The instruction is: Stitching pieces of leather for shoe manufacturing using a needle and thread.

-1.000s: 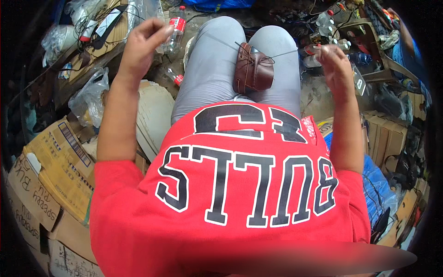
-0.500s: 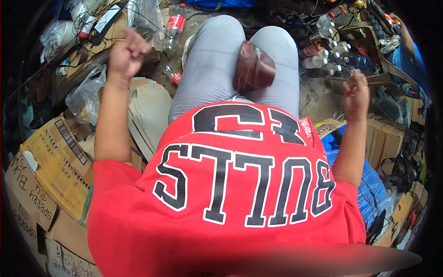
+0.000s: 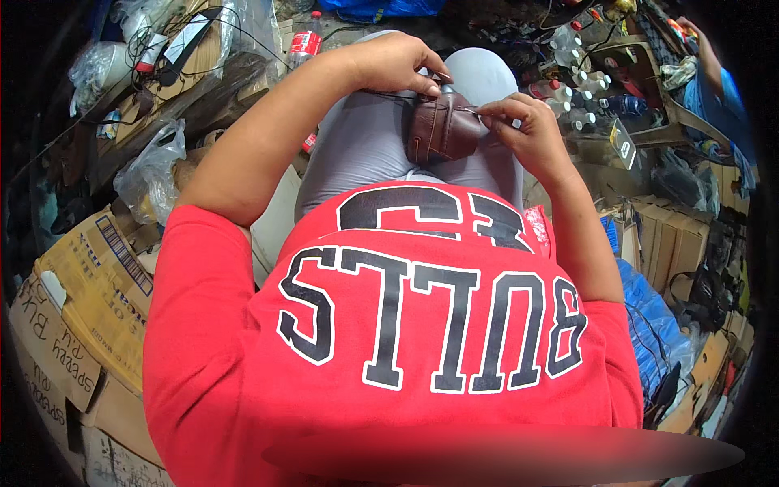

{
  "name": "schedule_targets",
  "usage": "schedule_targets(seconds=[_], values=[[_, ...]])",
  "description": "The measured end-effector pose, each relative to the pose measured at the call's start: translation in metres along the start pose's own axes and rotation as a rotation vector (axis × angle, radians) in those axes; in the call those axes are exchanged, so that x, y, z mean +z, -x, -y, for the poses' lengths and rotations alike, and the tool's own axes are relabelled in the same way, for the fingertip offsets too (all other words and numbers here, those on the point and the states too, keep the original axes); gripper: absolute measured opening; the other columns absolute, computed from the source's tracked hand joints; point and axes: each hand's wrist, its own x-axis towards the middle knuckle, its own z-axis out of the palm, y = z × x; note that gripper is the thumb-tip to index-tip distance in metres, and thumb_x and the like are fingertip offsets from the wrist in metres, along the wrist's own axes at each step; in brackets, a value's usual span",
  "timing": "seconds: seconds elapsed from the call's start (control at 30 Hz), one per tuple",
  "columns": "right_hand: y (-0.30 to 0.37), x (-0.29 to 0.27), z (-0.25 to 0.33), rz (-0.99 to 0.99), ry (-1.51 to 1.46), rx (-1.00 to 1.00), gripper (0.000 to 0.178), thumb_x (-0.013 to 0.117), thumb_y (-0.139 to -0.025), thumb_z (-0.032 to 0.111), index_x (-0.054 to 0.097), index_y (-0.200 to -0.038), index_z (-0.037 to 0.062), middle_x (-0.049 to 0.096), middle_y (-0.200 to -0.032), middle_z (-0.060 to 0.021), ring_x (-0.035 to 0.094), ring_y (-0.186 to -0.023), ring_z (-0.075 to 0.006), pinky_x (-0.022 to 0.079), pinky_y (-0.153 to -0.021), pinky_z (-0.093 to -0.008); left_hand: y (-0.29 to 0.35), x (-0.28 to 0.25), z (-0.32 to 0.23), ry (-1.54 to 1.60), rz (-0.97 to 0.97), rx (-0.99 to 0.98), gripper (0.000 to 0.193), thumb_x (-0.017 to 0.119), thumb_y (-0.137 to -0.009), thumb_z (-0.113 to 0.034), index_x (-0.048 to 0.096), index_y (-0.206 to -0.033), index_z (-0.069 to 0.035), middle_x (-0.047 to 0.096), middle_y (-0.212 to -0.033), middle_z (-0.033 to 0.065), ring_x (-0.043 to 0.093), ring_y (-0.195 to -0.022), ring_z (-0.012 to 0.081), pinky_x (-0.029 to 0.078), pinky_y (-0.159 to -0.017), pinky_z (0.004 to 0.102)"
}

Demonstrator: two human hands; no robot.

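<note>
A dark brown leather piece (image 3: 442, 134), rounded like part of a shoe and with a stitched seam, rests between the thighs of my grey trousers (image 3: 365, 138). At its far edge my left hand (image 3: 399, 65) reaches over from the left, with thumb and fingers pinched together. What they pinch is too small to make out. On the right side of the leather my right hand (image 3: 527, 130) is closed in a pinch. A thin dark strand, thread-like, runs from its fingertips to the leather.
Bottles with red, white and blue caps (image 3: 568, 89) crowd the floor at the far right, beside a brown chair frame (image 3: 649, 134). A red-labelled bottle (image 3: 306, 45) stands beyond my left forearm. Cardboard boxes (image 3: 97, 300) lie at left, a blue plastic sheet (image 3: 649, 325) at right.
Both hands were raised wide apart on either side. They have come inward to the brown leather piece and now pinch at its edges. The leather has stayed on my lap, turned slightly.
</note>
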Motion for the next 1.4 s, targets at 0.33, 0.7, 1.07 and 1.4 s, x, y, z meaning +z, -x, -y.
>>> schedule_targets(seconds=[0.33,0.7,1.07,1.4], values=[[-0.007,-0.004,0.006,0.037,-0.038,0.048,0.014,0.068,-0.081,0.010,0.072,-0.095,0.0084,0.061,-0.079,-0.0067,0.059,-0.070,-0.0146,0.047,-0.065,-0.0269,-0.004,-0.001,0.006,0.016,0.023,0.011,0.035,0.073,-0.077,-0.022,0.068,-0.110,-0.010,0.067,-0.091,0.0136,0.062,-0.083,0.0241,0.047,-0.077,0.0344],[-0.013,-0.010,0.010,0.115,-0.007,0.018,0.016,0.065,-0.081,0.005,0.071,-0.096,0.0060,0.060,-0.080,-0.0066,0.059,-0.073,-0.0136,0.047,-0.067,-0.0261,-0.006,0.000,0.007,0.020,0.012,0.033,0.037,0.076,-0.074,-0.023,0.068,-0.107,-0.009,0.066,-0.085,0.0124,0.060,-0.078,0.0232,0.047,-0.072,0.0340],[-0.023,0.005,-0.027,0.138,-0.259,0.042,0.012,0.068,-0.080,0.005,0.072,-0.091,0.0065,0.059,-0.083,-0.0009,0.054,-0.082,-0.0100,0.045,-0.076,-0.0238,-0.015,0.008,0.013,-0.017,-0.009,0.096,0.037,0.078,-0.069,-0.019,0.068,-0.103,-0.008,0.065,-0.087,0.0109,0.061,-0.081,0.0239,0.048,-0.073,0.0343],[-0.020,0.028,-0.015,-0.062,0.095,-0.184,0.010,0.072,-0.077,0.016,0.070,-0.085,0.0115,0.062,-0.076,-0.0022,0.059,-0.072,-0.0193,0.036,-0.077,-0.0331,-0.014,0.025,0.019,0.136,-0.111,0.091,0.031,0.075,-0.071,-0.012,0.066,-0.100,-0.006,0.064,-0.094,0.0087,0.060,-0.085,0.0226,0.047,-0.076,0.0323]])
